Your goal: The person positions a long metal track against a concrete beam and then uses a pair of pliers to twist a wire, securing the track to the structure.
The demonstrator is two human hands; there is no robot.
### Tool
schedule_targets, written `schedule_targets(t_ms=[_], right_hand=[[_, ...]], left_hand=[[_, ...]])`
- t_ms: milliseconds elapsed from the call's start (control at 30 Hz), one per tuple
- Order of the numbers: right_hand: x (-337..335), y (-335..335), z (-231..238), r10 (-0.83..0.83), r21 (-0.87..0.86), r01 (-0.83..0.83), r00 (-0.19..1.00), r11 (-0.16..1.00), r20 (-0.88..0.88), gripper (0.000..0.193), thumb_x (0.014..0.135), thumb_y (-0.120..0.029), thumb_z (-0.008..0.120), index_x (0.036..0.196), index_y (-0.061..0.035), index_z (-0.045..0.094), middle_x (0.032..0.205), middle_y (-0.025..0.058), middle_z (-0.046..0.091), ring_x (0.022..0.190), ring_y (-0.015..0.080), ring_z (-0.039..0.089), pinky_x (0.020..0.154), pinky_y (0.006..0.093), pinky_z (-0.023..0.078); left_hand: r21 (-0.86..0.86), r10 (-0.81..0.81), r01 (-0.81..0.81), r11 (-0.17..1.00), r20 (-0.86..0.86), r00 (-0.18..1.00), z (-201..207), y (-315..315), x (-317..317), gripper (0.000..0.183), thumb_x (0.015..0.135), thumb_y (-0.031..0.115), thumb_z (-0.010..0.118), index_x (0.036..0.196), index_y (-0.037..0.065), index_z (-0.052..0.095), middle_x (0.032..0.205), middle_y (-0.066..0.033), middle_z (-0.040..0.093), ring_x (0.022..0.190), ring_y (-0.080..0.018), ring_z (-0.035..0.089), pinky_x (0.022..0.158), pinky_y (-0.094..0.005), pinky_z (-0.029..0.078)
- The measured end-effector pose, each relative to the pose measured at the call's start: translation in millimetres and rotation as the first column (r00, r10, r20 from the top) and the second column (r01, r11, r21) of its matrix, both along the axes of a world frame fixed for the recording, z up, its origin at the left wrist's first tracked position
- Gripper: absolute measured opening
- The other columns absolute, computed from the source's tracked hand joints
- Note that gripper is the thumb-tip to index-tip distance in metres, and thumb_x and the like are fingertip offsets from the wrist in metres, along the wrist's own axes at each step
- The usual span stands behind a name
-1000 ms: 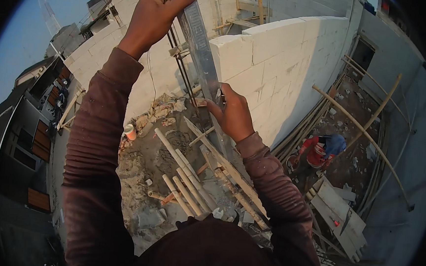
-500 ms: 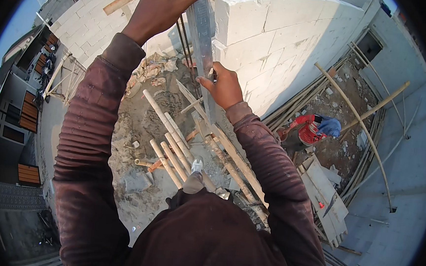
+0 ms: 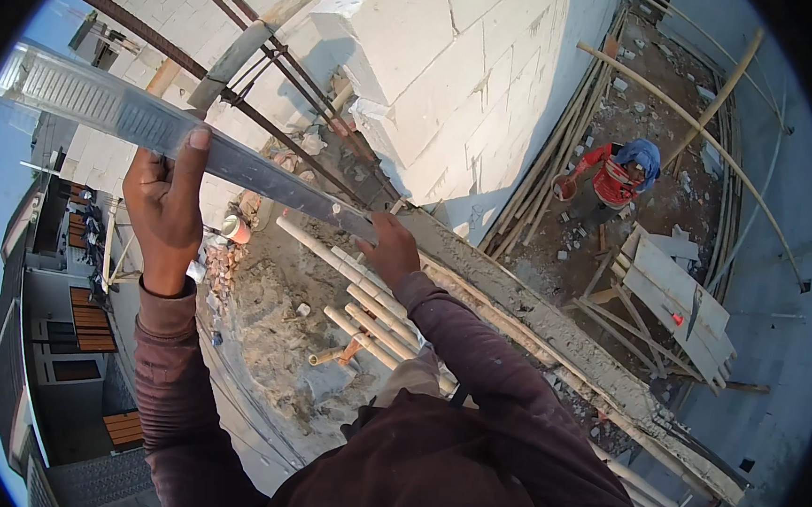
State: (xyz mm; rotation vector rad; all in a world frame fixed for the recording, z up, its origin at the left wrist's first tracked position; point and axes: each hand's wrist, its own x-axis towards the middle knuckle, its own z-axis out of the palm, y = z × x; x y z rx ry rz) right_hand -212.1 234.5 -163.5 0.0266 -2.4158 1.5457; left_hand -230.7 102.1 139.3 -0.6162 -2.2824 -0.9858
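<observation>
Below the bar point(image 3: 253, 173): 1 bucket point(image 3: 236, 230), contents unclear.

Smooth, glossy metallic bar point(image 3: 265, 178); rough, matt rods point(image 3: 139, 30).

The left forearm point(image 3: 176, 379) rises almost upright in view, and the bare left hand point(image 3: 166, 204) is curled in a grip, its thumb point(image 3: 192, 156) pointing up and its fingers point(image 3: 151, 165) bent. The right forearm point(image 3: 485, 339) slants up and leftward ahead of the torso point(image 3: 466, 474). The bare right hand point(image 3: 392, 251) grips too, thumb to the left. The 2 hands are well apart.
</observation>
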Motion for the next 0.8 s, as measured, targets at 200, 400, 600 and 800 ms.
schedule_targets(t_ms=[200,400,600,800], right_hand=[[24.1,-19.7,-13.5,-0.026,-0.073,0.016,0.989,0.997,-0.146,0.040,0.069,-0.014,0.078,0.102,-0.0034,0.059,0.102,0.0152,0.061,0.097,0.0340,0.060,0.083,0.0406,0.051],[20.9,-18.0,-22.8,0.089,-0.113,-0.105,0.987,0.988,-0.134,0.044,0.073,-0.013,0.077,0.111,-0.0025,0.059,0.107,0.0169,0.062,0.097,0.0347,0.062,0.084,0.0409,0.050],[-15.8,11.1,-5.9,0.518,-0.059,-0.520,0.854,0.852,-0.049,0.047,0.079,-0.020,0.075,0.120,-0.0050,0.058,0.114,0.0184,0.062,0.101,0.0355,0.062,0.087,0.0414,0.048],[-12.1,6.9,21.6,0.348,0.032,-0.347,0.929,0.937,-0.124,0.059,0.076,-0.020,0.078,0.125,-0.0010,0.052,0.112,0.0201,0.060,0.101,0.0356,0.061,0.085,0.0397,0.049]], left_hand=[[0.127,0.006,-0.015,0.992,0.067,0.998,-12.3,-34.4,24.0,0.034,0.093,0.025,0.061,0.109,-0.005,0.064,0.102,-0.0121,0.064,0.094,-0.0170,0.058,0.084,-0.0289,0.044],[0.058,0.061,-0.068,0.996,0.123,0.991,-12.9,-59.4,14.9,0.038,0.087,0.030,0.069,0.103,-0.004,0.063,0.097,-0.0112,0.063,0.091,-0.0183,0.058,0.084,-0.0315,0.044],[0.185,-0.004,-0.003,0.983,0.039,0.999,6.0,-39.7,-9.3,0.042,0.079,0.033,0.075,0.097,-0.003,0.065,0.088,-0.0071,0.064,0.083,-0.0152,0.058,0.081,-0.0288,0.043],[0.256,-0.071,0.042,0.966,0.103,0.992,19.8,-19.2,4.6,0.023,0.081,0.019,0.076,0.081,-0.002,0.068,0.072,-0.0041,0.065,0.064,-0.0087,0.055,0.058,-0.0231,0.041]])
